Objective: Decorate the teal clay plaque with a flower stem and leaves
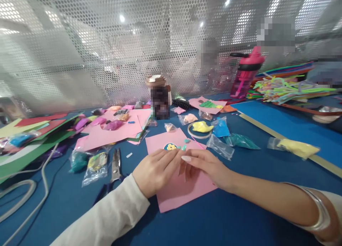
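Head view recorded the left hand (156,171) and right hand (207,167) resting on a pink paper sheet (184,189), fingertips meeting at a tiny teal clay bit (184,147); the fingers were pinched together, apparently to shape it and pin the sheet flat. At 12 o'clock on the sheet lay a round blue-and-yellow clay disc (170,146). Scissors (115,166) lay at 9 o'clock beside bagged clay (96,165). Yellow clay on a tape ring (201,127) sat at 1 o'clock, a blue clay bag (220,128) beyond. Nothing obstructed the hands.
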`<state>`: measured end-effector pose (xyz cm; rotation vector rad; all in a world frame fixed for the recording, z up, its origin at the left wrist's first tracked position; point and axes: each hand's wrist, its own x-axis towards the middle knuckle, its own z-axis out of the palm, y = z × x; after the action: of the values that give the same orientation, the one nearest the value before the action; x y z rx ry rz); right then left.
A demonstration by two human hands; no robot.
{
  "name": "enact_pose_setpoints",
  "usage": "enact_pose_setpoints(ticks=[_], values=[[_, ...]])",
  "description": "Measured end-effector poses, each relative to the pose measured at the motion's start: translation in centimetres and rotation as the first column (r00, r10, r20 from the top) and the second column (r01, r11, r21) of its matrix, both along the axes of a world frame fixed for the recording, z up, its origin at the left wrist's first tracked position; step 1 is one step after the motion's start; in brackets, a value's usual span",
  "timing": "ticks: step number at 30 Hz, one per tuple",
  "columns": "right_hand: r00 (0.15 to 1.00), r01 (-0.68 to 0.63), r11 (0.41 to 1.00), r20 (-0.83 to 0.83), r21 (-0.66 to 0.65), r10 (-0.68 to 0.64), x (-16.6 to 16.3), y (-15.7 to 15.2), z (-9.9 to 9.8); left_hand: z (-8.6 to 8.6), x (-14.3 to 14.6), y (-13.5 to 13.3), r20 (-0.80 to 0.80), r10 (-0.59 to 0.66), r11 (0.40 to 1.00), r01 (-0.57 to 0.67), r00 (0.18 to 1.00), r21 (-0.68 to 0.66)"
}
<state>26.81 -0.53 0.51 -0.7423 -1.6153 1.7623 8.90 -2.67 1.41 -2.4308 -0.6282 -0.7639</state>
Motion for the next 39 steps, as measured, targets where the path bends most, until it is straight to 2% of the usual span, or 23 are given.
enact_pose_setpoints(ticks=[5, 10, 14, 19, 21, 24, 28, 32, 36, 39], values=[[1.0, -0.028, 1.0, -0.007, 0.015, 0.028, 0.3, 0.0, -0.4, -0.4, 0.0, 0.0, 0.119, 0.04, 0.995, -0.028, 0.992, -0.1], [1.0, -0.014, 1.0, 0.001, -0.028, 0.014, 0.3, 0.1, -0.6, -0.4, 0.0, 0.0, 0.09, 0.094, 0.987, -0.081, 0.992, -0.137], [1.0, -0.013, 0.999, -0.01, -0.035, 0.013, 0.2, 0.1, -0.5, -0.1, 0.2, -0.4, 0.119, 0.057, 0.991, -0.041, 0.991, -0.13], [0.996, 0.027, 0.998, -0.084, -0.054, -0.032, 0.3, 0.5, -0.7, 0.1, 0.4, -0.5, 0.065, -0.008, 0.996, 0.013, 0.998, -0.088], [0.992, -0.012, 0.997, -0.124, -0.083, 0.002, 0.4, 0.7, -0.7, 0.0, 0.3, -0.4, 0.073, -0.023, 0.997, 0.028, 0.997, -0.076], [0.987, -0.104, 0.991, -0.131, -0.078, 0.093, 0.5, 0.8, -0.6, -0.2, 0.1, -0.1, 0.147, -0.023, 0.994, 0.038, 0.989, -0.102], [0.988, -0.082, 0.991, -0.14, -0.11, 0.066, 0.5, 0.7, -0.8, -0.8, 0.2, 0.5, 0.279, 0.019, 0.973, 0.047, 0.96, -0.225], [0.988, -0.09, 0.992, -0.134, -0.083, 0.079, 0.6, 0.6, -0.9, -1.0, 0.4, 0.7, 0.325, 0.045, 0.962, 0.047, 0.945, -0.268], [0.99, -0.126, 0.988, -0.074, -0.09, 0.119, 0.5, 0.6, -0.7, -0.6, 0.6, 0.4, 0.311, 0.031, 0.97, 0.047, 0.95, -0.24], [0.995, -0.076, 0.988, -0.08, -0.134, 0.066, 0.4, 0.7, -0.8, -0.2, 0.6, 0.1, 0.323, 0.07, 0.979, -0.003, 0.944, -0.204]])
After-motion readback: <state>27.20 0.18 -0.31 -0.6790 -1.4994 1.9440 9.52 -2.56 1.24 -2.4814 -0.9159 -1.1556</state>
